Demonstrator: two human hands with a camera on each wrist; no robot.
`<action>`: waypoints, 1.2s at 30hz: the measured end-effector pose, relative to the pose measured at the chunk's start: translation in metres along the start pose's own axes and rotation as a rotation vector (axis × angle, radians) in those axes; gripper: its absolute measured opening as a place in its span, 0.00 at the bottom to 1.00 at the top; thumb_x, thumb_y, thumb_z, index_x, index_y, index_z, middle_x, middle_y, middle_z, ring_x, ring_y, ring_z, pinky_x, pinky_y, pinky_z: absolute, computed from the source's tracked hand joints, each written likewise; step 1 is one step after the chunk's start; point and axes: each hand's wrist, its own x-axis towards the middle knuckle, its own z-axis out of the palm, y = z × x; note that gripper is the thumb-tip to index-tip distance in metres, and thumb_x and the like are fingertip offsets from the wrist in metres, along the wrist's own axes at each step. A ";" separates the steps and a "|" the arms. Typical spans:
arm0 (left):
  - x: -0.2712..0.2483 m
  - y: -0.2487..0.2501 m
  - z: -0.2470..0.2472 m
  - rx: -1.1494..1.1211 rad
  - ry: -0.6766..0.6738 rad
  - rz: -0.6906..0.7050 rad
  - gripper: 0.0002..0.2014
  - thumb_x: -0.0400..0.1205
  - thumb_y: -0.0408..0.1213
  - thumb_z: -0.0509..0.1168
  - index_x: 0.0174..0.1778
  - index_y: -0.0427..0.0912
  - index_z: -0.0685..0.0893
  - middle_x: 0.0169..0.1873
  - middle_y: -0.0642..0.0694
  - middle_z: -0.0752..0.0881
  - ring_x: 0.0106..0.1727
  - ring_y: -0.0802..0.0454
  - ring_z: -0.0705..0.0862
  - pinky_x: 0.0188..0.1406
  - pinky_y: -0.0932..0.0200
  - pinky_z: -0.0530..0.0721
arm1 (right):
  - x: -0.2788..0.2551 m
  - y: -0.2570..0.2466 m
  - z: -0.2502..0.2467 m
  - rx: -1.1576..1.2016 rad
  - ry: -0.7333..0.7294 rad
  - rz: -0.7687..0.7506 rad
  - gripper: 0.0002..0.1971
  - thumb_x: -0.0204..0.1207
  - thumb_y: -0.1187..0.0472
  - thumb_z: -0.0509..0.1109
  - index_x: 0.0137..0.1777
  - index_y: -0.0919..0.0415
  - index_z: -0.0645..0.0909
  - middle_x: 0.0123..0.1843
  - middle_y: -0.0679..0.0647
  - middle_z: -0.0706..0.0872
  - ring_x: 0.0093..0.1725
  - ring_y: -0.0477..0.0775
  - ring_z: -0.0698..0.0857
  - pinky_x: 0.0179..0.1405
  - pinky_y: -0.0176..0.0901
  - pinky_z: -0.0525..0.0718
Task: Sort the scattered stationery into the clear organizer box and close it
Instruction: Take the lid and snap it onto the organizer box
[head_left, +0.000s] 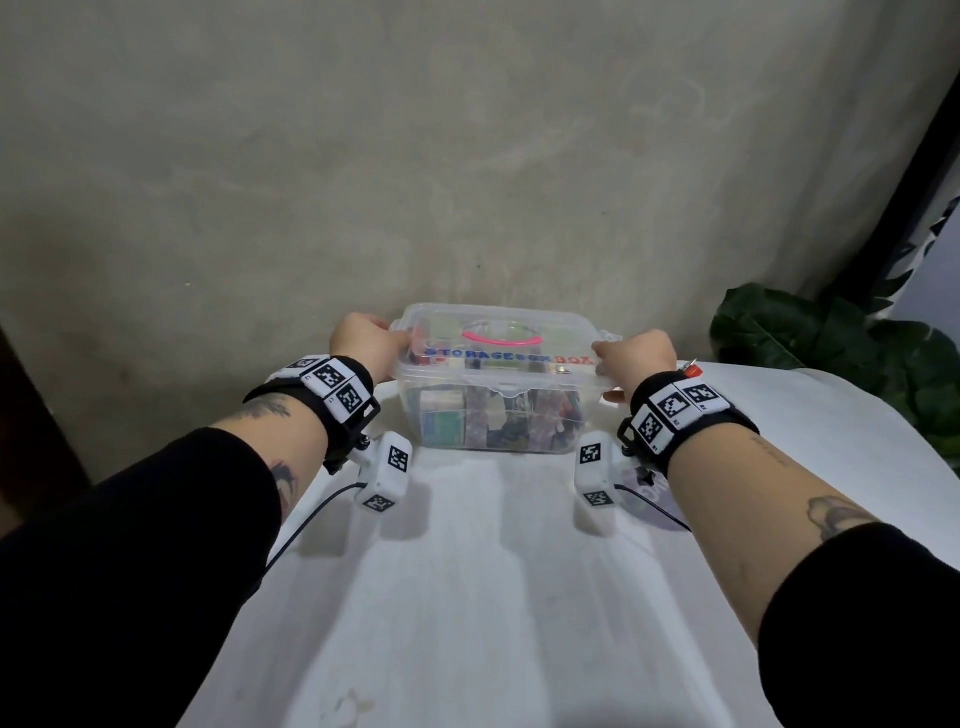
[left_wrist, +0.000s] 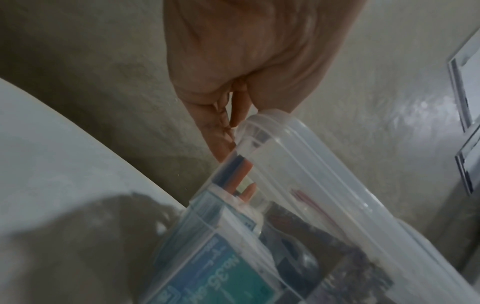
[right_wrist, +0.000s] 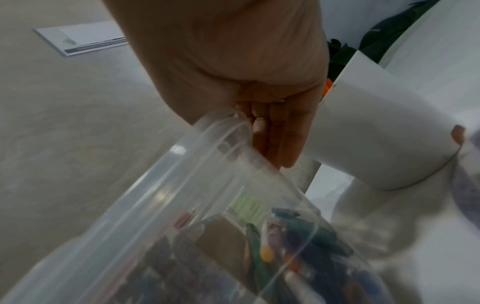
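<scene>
The clear organizer box (head_left: 498, 405) stands at the far edge of the white table (head_left: 493, 571), lid (head_left: 519, 364) on top with a pink handle (head_left: 501, 339). Coloured stationery shows through its walls. My left hand (head_left: 384, 345) grips the box's left end, thumb on the lid, fingers down the side. My right hand (head_left: 615, 364) grips the right end the same way, one finger under the rim. In the left wrist view the left hand's fingers (left_wrist: 223, 131) lie against the box corner (left_wrist: 298, 164). In the right wrist view the right hand's fingers (right_wrist: 275, 133) run down the box end (right_wrist: 182, 185).
A small red item (head_left: 692, 370) lies just behind my right wrist. A dark green plant (head_left: 831, 353) sits off the table's right side. A grey wall (head_left: 467, 156) rises right behind the box. A purplish flat thing (head_left: 649, 499) lies under my right wrist.
</scene>
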 end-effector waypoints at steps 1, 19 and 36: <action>0.001 0.000 0.000 -0.003 -0.016 -0.010 0.21 0.73 0.38 0.77 0.60 0.33 0.86 0.56 0.35 0.88 0.55 0.38 0.88 0.58 0.43 0.87 | 0.000 0.000 0.000 -0.018 -0.002 -0.007 0.13 0.72 0.58 0.76 0.46 0.70 0.83 0.41 0.59 0.86 0.37 0.61 0.90 0.37 0.58 0.92; -0.003 0.007 -0.010 -0.064 -0.037 -0.038 0.07 0.70 0.27 0.75 0.42 0.36 0.86 0.45 0.36 0.89 0.49 0.37 0.90 0.52 0.40 0.89 | 0.005 0.000 -0.011 -0.117 -0.136 -0.104 0.08 0.76 0.59 0.71 0.37 0.55 0.76 0.55 0.63 0.88 0.44 0.62 0.89 0.41 0.52 0.92; 0.005 -0.013 -0.005 -0.023 0.056 0.029 0.15 0.72 0.30 0.75 0.54 0.42 0.89 0.50 0.41 0.90 0.46 0.42 0.90 0.50 0.46 0.90 | -0.011 0.003 0.007 -0.105 0.077 -0.072 0.10 0.74 0.61 0.71 0.38 0.69 0.79 0.38 0.62 0.88 0.34 0.66 0.90 0.33 0.55 0.91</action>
